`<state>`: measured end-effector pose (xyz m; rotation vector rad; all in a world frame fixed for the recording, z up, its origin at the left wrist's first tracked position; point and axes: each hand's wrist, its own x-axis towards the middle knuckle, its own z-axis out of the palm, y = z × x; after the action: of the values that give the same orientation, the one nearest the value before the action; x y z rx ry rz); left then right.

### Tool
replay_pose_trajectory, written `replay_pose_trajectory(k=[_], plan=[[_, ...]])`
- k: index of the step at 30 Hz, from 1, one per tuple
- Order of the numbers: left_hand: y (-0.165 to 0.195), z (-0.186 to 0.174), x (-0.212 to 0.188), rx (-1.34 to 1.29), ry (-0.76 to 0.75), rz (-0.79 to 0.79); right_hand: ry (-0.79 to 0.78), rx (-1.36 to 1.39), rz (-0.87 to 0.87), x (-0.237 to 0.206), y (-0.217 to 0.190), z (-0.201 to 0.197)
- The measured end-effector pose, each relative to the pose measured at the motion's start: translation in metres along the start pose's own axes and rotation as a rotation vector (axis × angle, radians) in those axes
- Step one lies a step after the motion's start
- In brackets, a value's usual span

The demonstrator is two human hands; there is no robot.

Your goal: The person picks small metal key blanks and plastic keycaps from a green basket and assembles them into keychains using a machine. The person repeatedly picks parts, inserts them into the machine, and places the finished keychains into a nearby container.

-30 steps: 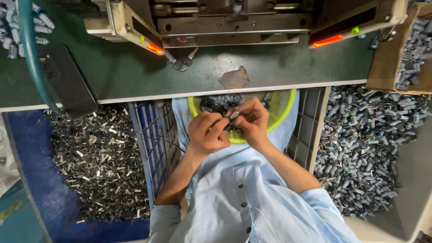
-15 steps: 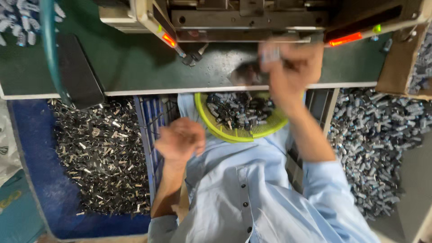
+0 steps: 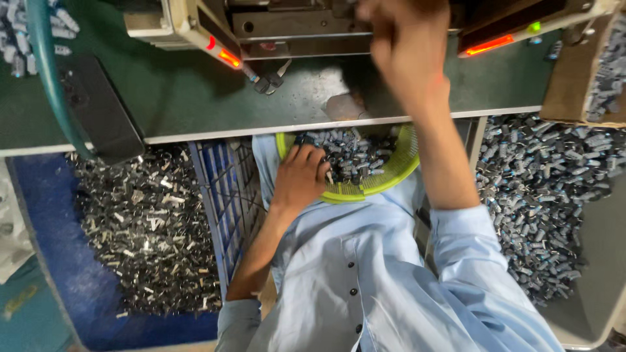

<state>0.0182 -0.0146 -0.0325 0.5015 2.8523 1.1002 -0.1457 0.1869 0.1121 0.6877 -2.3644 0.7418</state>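
The person sits close under the green worktop (image 3: pixel 195 98), a round yellow-green bowl (image 3: pixel 385 182) on the lap, filled with small dark metal parts (image 3: pixel 355 156); the left hand (image 3: pixel 300 176) rests inside the bowl's near edge, fingers curled down into the heap, though I cannot tell whether they have closed on a piece; the right hand (image 3: pixel 404 52) is stretched up over the worktop to the grey machine (image 3: pixel 293 23) at the far side, knuckles toward me, fingers bent in at the machine's front; it is blurred, and what it holds, if anything, is hidden. An orange light (image 3: pixel 228 58) glows on the machine's left arm, another (image 3: pixel 489 44) on its right. Below the worktop on the left, a blue crate wall (image 3: pixel 225 195) stands beside a blue bin (image 3: pixel 39 215) heaped with silvery scrap pieces (image 3: pixel 143 228); on the right, a grey tray (image 3: pixel 606 261) carries a large heap of blue-and-silver parts (image 3: pixel 541 195). A brown cardboard box (image 3: pixel 574 85) sits at the worktop's right end; a green hose (image 3: pixel 45 78) curves down on the left.
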Motion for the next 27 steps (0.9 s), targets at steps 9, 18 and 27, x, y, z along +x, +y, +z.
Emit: replay_pose_trajectory(k=[9, 18, 27], plan=[[-0.031, 0.044, 0.058, 0.284, 0.007, 0.116, -0.320, 0.311, 0.126, -0.192, -0.055, 0.037], [0.003, 0.020, 0.029, -0.160, 0.107, 0.214, -0.114, 0.372, 0.561, -0.216, -0.051, 0.037], [0.003, 0.026, 0.033, -0.420, 0.095, 0.042, -0.023, 0.734, 0.650, -0.224, -0.070, 0.075]])
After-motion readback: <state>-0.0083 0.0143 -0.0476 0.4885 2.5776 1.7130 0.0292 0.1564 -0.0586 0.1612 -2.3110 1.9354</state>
